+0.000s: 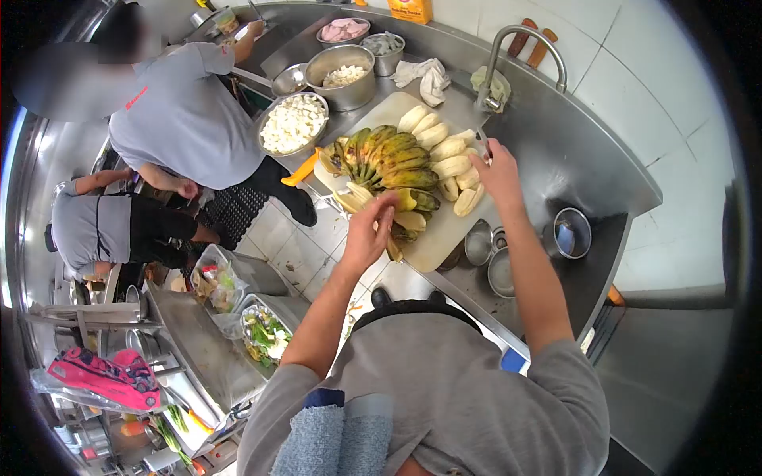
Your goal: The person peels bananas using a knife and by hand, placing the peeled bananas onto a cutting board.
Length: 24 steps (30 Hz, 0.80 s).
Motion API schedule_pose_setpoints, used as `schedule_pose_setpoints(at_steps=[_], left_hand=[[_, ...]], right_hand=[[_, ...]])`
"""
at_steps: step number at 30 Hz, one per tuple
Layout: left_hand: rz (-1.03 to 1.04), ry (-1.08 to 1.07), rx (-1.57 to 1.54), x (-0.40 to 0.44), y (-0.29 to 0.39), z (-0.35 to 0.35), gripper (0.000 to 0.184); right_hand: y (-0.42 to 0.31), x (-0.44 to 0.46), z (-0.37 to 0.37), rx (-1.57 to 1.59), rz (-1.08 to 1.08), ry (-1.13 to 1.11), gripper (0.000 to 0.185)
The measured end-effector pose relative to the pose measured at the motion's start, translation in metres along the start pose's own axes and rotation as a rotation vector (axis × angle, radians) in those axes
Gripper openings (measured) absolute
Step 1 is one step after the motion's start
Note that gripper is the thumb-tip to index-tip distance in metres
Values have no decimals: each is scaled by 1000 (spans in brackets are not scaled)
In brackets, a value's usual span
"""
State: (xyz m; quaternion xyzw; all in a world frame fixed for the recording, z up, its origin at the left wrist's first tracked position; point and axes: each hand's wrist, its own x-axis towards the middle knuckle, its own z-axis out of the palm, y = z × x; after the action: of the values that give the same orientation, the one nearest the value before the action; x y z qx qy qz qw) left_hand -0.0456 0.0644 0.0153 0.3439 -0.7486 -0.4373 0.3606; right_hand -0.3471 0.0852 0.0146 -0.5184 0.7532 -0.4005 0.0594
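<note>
A large bunch of yellow-green plantains with dark spots [389, 159] lies on a pale cutting board [436, 246]. My left hand [369, 230] is at the near left side of the bunch, its fingers bent beside a plantain and some peels [409, 220]; whether it grips anything is unclear. My right hand [496, 170] is closed at the right end of the row of peeled plantains [452, 166], by a thin object too small to make out. An orange-handled tool [302, 168] lies at the board's left edge.
Bowls of cut white pieces [294, 124] and a steel pot [341, 77] stand beyond the board. A faucet [494, 63] rises over the sink, which holds metal bowls [502, 272]. Two people [186, 111] work at the left. Waste bins [266, 329] stand at lower left.
</note>
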Motion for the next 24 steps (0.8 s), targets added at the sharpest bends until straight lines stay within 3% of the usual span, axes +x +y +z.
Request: schedule_pose_setpoints(at_steps=[1, 2, 5, 7, 8, 10, 11, 13, 16, 19, 24], left_hand=[[-31, 31, 21, 6, 1, 1, 32], [138, 85, 181, 18, 2, 1, 29], [100, 16, 368, 47, 29, 2, 26], [246, -11, 493, 63, 16, 7, 26], [318, -30, 555, 65, 10, 11, 25], [169, -96, 519, 66, 18, 13, 28], [91, -131, 500, 64, 22, 13, 30], [253, -209, 531, 59, 9, 12, 36], [308, -215, 684, 58, 20, 17, 44], [219, -207, 826, 47, 19, 29, 50], [336, -370, 894, 55, 26, 19, 51]], right_hand=[[0, -2, -2, 50, 15, -6, 38], [-1, -9, -3, 176, 106, -89, 36], [-24, -24, -8, 541, 324, -349, 33], [-47, -19, -16, 759, 409, -534, 34], [-64, -15, -22, 835, 403, -485, 35], [-111, 2, -42, 985, 377, -375, 37], [-105, 1, -42, 959, 339, -416, 39], [-81, -14, -31, 906, 263, -490, 44], [-38, -92, 1, 868, 459, -530, 59], [-33, -126, 14, 907, 615, -349, 56], [-44, -131, 14, 895, 461, -297, 59]])
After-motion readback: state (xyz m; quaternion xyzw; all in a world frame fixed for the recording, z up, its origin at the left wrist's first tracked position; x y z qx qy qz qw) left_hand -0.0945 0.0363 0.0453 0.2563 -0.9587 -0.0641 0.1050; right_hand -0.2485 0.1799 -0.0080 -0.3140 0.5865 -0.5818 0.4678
